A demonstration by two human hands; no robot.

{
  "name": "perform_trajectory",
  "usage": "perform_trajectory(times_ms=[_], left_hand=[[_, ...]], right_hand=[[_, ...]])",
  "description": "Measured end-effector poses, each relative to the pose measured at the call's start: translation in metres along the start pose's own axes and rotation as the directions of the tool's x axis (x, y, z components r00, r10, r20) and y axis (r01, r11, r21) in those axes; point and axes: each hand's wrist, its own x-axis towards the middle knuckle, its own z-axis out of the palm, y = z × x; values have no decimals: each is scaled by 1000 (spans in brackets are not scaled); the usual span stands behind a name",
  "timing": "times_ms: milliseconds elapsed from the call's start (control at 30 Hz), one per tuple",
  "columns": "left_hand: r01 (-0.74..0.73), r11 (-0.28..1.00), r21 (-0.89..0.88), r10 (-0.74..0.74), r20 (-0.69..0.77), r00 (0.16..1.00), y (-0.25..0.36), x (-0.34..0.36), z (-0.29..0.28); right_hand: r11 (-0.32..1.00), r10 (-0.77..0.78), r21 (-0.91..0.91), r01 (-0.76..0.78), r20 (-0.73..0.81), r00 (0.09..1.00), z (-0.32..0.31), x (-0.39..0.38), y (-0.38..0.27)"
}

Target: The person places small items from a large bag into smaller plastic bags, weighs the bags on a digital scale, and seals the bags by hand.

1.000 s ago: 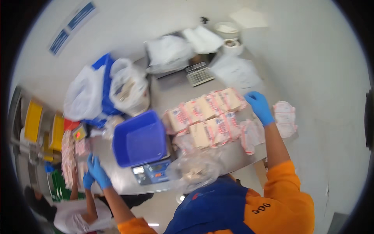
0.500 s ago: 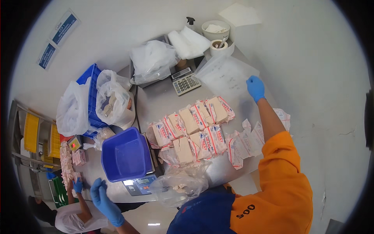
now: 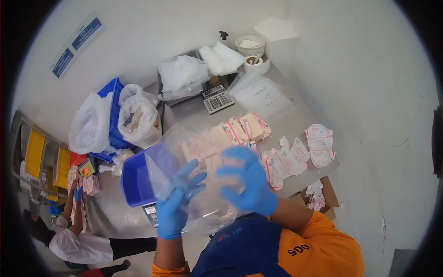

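Observation:
A clear plastic bag (image 3: 159, 171) hangs spread in front of me, over the blue tub's right side and part of the yeast blocks. My left hand (image 3: 174, 203), in a blue glove, appears to pinch it, some fingers standing apart; the exact grip is unclear. To its right my gloved right hand (image 3: 251, 182) is smeared by motion, fingers curved and apart, with nothing plainly in them. Beige yeast blocks (image 3: 253, 127) lie in rows on torn printed wrappers. The blue tub (image 3: 136, 182) stands on a scale (image 3: 151, 213), partly hidden behind the bag.
Flat clear bags (image 3: 263, 97) and a calculator (image 3: 218, 99) lie at the back of the steel table. Empty wrappers (image 3: 288, 161) lie to the right, above a cardboard box (image 3: 328, 198). Filled bags (image 3: 138, 120) and a blue crate (image 3: 115, 111) stand left. A co-worker (image 3: 76, 237) handles wrapped blocks.
My right hand has come from beside the flat bags back toward my left hand, which has moved right and up. A clear bag now spreads between them. The co-worker has shifted.

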Motion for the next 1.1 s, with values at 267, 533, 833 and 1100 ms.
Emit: perform_trajectory(times_ms=[267,533,833,1100], left_hand=[[-397,889,-229,420,62,905,50,-152,-141],[87,568,819,686,-529,499,78,-227,-234],[-323,782,533,581,-436,687,2,-197,-127],[-126,766,631,331,-218,918,50,-241,-145]], right_hand=[[162,165,573,-803,787,595,99,-40,5],[378,406,637,-671,537,739,136,22,-35],[601,145,574,-556,605,783,256,-26,-152],[203,480,633,-748,601,639,220,-1,-123]])
